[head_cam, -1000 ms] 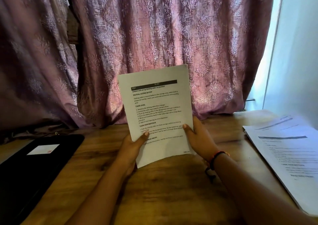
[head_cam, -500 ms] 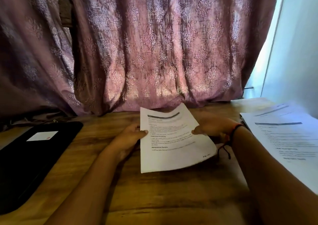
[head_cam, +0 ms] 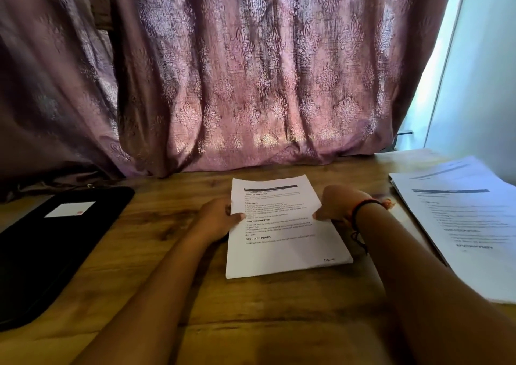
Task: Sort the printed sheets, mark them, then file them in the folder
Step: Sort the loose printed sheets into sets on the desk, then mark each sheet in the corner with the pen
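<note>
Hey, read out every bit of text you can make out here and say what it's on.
"TASK GOAL": heading on the white printed sheet at centre.
"TASK DESCRIPTION": same sheet.
"REQUIRED PROPS": same sheet.
Its top heading, body lines and corner scribble: too small to read.
On the stack of white printed sheets, right: all blurred.
The white rectangular label on the flat black folder: unreadable.

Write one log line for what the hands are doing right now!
left hand: holds printed sheet, left edge | right hand: holds right edge | folder: left, untouched | paper stack: right
</note>
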